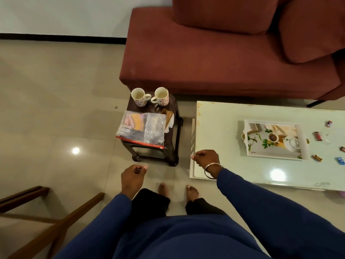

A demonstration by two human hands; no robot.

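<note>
Nearby, clear red-edged packets [141,128] atop stool [176,109].

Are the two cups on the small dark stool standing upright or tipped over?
Upright. The left cup and the right cup stand on their bases on the stool, open mouths facing up.

Long dark-blue sleeves [248,199], matching blue tunic [177,240], black trousers [149,202], bare feet [192,191]. Silver bangle [214,166] behind right hand [205,158]. Pale pink nail polish.
</note>
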